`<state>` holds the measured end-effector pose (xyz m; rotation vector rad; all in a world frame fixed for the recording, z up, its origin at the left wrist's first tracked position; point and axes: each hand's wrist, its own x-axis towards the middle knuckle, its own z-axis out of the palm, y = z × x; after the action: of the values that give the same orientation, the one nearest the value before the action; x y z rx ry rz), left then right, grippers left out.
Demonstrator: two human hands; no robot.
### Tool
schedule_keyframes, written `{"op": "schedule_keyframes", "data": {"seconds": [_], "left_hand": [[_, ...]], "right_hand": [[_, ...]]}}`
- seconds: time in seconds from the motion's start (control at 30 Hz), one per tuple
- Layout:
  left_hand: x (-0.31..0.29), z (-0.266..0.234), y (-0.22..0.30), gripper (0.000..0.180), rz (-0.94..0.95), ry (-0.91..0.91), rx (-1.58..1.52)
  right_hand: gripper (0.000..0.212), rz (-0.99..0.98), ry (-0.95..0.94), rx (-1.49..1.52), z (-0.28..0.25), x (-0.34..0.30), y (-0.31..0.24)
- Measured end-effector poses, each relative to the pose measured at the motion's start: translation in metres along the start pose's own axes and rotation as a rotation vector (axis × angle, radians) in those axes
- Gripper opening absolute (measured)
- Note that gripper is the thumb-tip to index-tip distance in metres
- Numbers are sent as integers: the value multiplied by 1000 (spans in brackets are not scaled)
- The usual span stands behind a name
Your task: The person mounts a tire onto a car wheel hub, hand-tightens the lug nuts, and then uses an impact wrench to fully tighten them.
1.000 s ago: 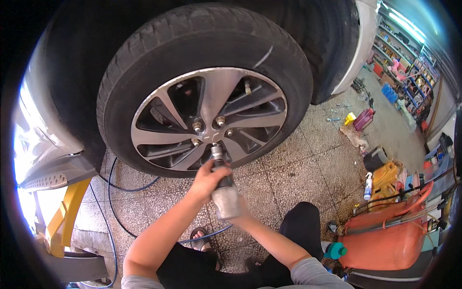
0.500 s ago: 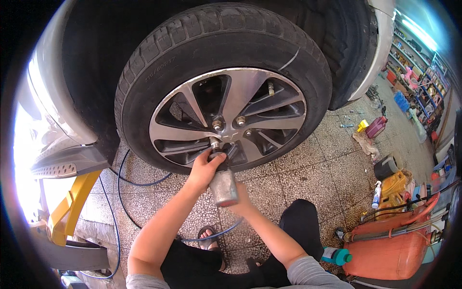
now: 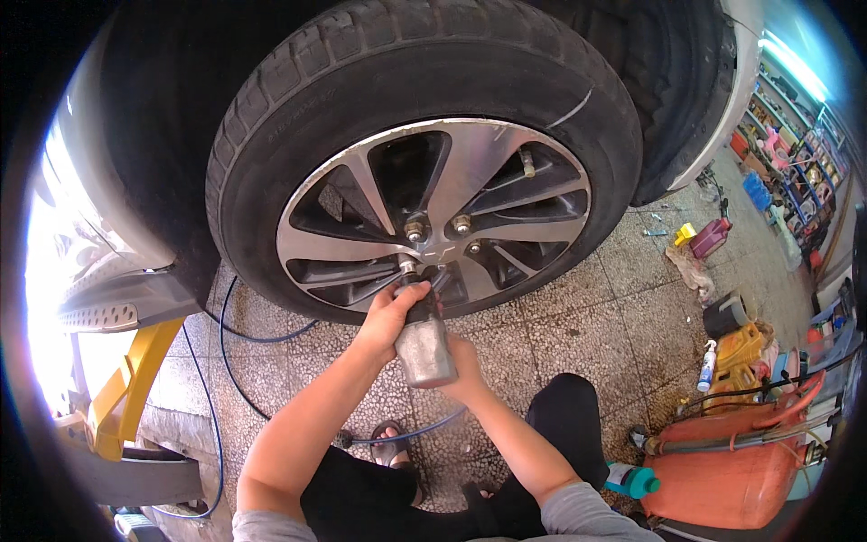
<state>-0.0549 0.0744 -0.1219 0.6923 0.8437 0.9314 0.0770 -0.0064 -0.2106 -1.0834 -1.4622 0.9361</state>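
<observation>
A silver impact wrench (image 3: 424,350) points up at the alloy wheel (image 3: 483,181), its socket (image 3: 409,267) at the lower left of the hub, over a lug position. My left hand (image 3: 390,318) wraps round the dark front of the wrench, thumb on top. Behind the grey body, my right hand (image 3: 463,369) grips the tool from the right; its fingers are mostly hidden. Above and right of the socket sit bare lug nuts (image 3: 414,231). The black tyre (image 3: 262,135) surrounds the rim under the car's wheel arch.
A dark blue air hose (image 3: 222,357) curls over the speckled tile floor to my left. Beside it stands a yellow lift arm (image 3: 135,384). An orange tank (image 3: 722,474), a spray bottle (image 3: 707,366) and yellow jugs (image 3: 741,348) stand at right; shelves line the far right.
The rear of the impact wrench has swung slightly right and tilted, hiding its red end. The view has shifted a little; both hands keep their grip.
</observation>
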Motion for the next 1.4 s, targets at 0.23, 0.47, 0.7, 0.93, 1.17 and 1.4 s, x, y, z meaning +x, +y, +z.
{"op": "schedule_keyframes", "data": {"seconds": [0.23,0.47,0.7,0.93,1.17,1.4], "left_hand": [[-1,0,1,30,-3,12,35],[-3,4,3,31,-7,46,46],[-4,6,5,31,-5,56,62],[-3,5,4,33,-4,59,78],[-4,7,5,33,-12,77,68],[-1,3,3,35,-11,84,84]], "right_hand": [[37,10,-15,-48,-2,0,-1],[34,34,-17,-32,-2,1,-4],[33,17,-8,-43,-1,0,-1],[33,-9,-10,-71,-1,0,3],[33,12,-26,-52,-2,2,-4],[39,-37,-26,-67,-3,-1,6]]}}
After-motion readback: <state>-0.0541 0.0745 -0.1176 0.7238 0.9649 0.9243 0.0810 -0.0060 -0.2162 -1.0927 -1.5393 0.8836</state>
